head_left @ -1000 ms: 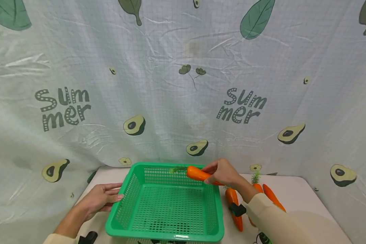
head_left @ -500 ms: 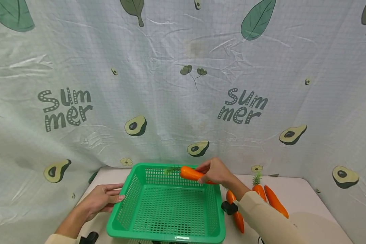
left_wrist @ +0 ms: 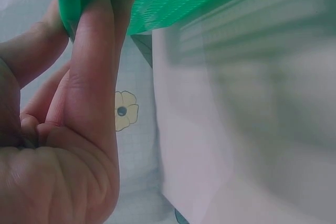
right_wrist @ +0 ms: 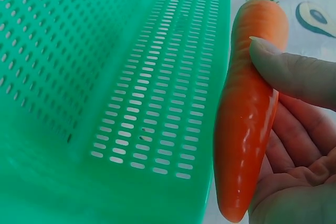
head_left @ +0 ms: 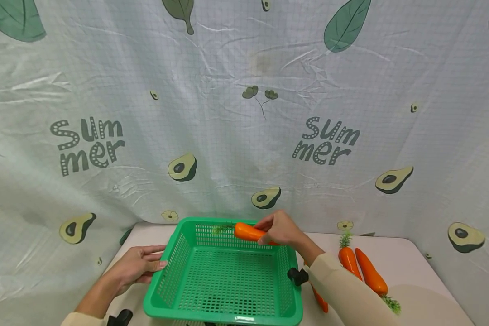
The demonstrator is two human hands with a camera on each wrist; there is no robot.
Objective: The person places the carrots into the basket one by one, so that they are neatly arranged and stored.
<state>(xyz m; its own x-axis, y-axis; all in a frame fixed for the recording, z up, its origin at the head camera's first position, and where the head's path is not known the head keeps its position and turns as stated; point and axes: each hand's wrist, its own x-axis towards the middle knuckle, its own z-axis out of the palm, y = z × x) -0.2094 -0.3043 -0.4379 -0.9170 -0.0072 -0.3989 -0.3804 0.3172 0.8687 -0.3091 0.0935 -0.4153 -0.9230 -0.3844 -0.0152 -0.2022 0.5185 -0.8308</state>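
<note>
My right hand (head_left: pixel 282 230) holds an orange carrot (head_left: pixel 248 232) with a feathery green top, lying sideways over the far side of a green plastic basket (head_left: pixel 223 319). In the right wrist view, the thumb presses on the carrot (right_wrist: pixel 247 114) near its thick end, with fingers behind it. My left hand (head_left: pixel 135 267) grips the basket's left rim. The left wrist view shows its thumb and fingers on either side of the basket's edge (left_wrist: pixel 65 3). The basket has slotted walls and a perforated floor.
Right of the basket, two carrots lie side by side on the pale table (head_left: pixel 415 271): one carrot (head_left: pixel 349 262) with its top away, another carrot (head_left: pixel 371 271) reversed. A third carrot (head_left: pixel 319 299) is partly hidden by the right sleeve. A printed curtain (head_left: pixel 228 113) hangs behind.
My right hand has carried the carrot left, further over the basket. The right forearm followed, uncovering more of the carrots on the right. The left hand has stayed on the rim.
</note>
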